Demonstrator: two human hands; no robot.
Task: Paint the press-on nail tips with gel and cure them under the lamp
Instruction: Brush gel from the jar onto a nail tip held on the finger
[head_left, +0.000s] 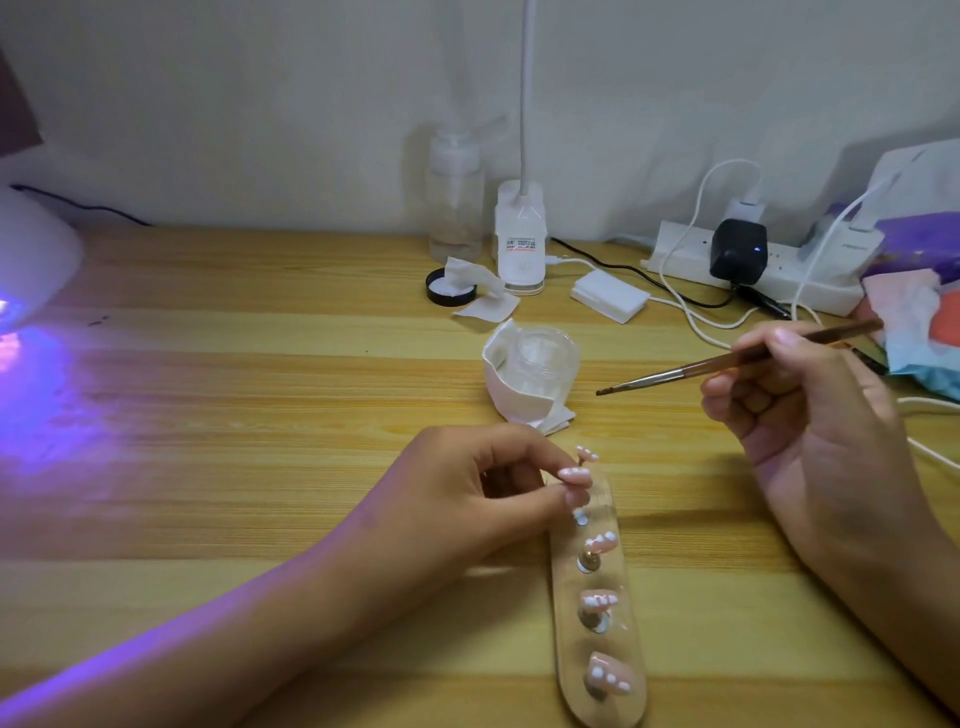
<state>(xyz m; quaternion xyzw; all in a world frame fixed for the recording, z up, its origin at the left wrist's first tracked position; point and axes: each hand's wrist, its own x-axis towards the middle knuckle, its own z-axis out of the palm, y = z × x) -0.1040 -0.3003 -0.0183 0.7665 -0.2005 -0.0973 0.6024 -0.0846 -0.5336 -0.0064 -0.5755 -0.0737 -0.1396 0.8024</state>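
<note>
A clear oblong stand (621, 597) lies on the wooden table near the front, carrying several pink nail tips with white dots on small pegs. My left hand (467, 499) pinches one pink nail tip (575, 475) at the stand's far end. My right hand (810, 410) grips a thin brown brush (727, 364) above the table, bristles pointing left toward a small open glass jar (543, 358) wrapped in white paper. The curing lamp (31, 260) sits at the far left edge, casting purple light over the table.
At the back stand a clear pump bottle (456, 202), a white clip lamp base (521, 239), a black lid (451, 287), wipes (485, 296) and a white pad box (610, 296). A power strip (769, 265) with plugs and trailing cables lies back right beside coloured packaging (919, 312).
</note>
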